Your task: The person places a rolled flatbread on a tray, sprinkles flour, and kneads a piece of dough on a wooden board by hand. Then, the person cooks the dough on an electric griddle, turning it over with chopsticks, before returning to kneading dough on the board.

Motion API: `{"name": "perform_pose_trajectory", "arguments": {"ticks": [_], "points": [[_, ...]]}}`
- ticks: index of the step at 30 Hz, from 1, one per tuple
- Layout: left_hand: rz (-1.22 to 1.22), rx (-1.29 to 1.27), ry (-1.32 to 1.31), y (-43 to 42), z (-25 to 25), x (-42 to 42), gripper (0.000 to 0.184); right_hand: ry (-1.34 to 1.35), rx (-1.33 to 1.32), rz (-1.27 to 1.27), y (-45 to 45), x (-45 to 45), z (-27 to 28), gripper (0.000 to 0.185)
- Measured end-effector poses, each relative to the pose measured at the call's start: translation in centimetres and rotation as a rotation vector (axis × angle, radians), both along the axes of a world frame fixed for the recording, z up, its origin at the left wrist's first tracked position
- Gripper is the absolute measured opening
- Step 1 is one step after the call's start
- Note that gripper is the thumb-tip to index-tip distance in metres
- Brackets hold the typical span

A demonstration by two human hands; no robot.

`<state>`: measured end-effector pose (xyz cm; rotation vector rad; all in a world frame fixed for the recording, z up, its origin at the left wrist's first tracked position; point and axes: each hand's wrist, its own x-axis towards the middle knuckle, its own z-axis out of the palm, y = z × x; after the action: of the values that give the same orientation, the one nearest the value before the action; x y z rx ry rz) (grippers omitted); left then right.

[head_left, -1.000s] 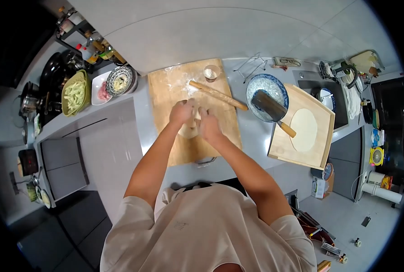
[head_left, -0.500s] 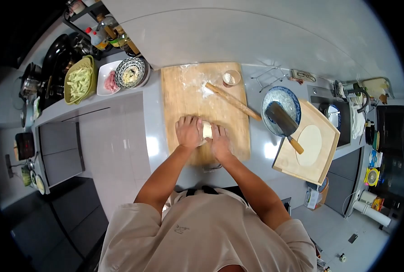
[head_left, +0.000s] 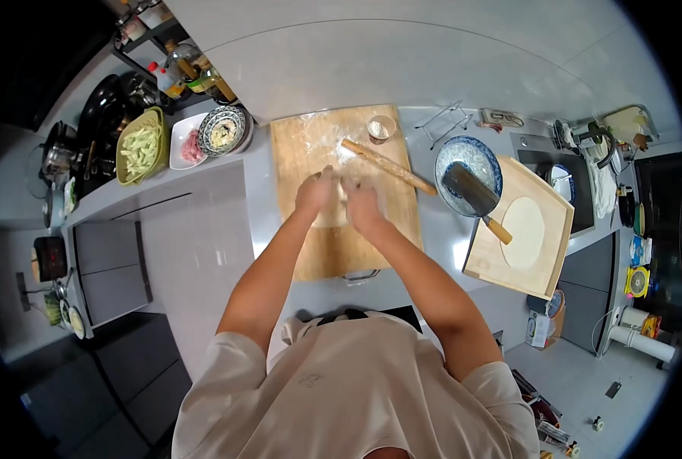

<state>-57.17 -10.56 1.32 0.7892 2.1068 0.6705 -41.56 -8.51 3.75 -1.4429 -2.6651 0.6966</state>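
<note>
A pale piece of dough (head_left: 342,191) is at the middle of the wooden board (head_left: 387,222), partly hidden between my two hands. My left hand (head_left: 314,193) is on its left side with fingers curled in against it. From the right, my right hand (head_left: 362,202) closes on the same dough, its fingers bent. Both hands are smeared by motion, so the exact finger contact is unclear. Just beyond them a rolling pin (head_left: 387,166) lies slantwise on the floured board, near a small cup of flour (head_left: 381,129).
Right of the board, a cleaver (head_left: 471,190) rests across a blue-rimmed bowl (head_left: 471,149). A wooden tray (head_left: 559,237) holds a flat dough sheet (head_left: 523,232). At left stand a green basket of cut vegetables (head_left: 143,149), a white dish of meat (head_left: 179,157) and a patterned bowl (head_left: 222,115).
Both hands have moved away from my body, up the board, with the dough between them. The rolling pin and cup stay in place on the board; the whole view has shifted slightly.
</note>
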Motion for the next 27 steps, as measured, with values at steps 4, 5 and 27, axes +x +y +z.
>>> {"name": "perform_pose_trajectory", "arguments": {"ticks": [4,5,27], "points": [[-0.316,-0.114,0.190,-6.0,5.4,2.3,0.057,0.202,-0.169,0.028,-6.1,3.6,2.6,0.083],[-0.324,0.035,0.299,-7.7,4.5,3.2,0.051,0.313,-0.246,-0.050,-6.9,4.3,2.3,0.085],[-0.350,-0.014,0.234,0.0,0.2,1.2,0.062,0.131,-0.655,-0.161,2.7,4.1,3.9,0.056]]}}
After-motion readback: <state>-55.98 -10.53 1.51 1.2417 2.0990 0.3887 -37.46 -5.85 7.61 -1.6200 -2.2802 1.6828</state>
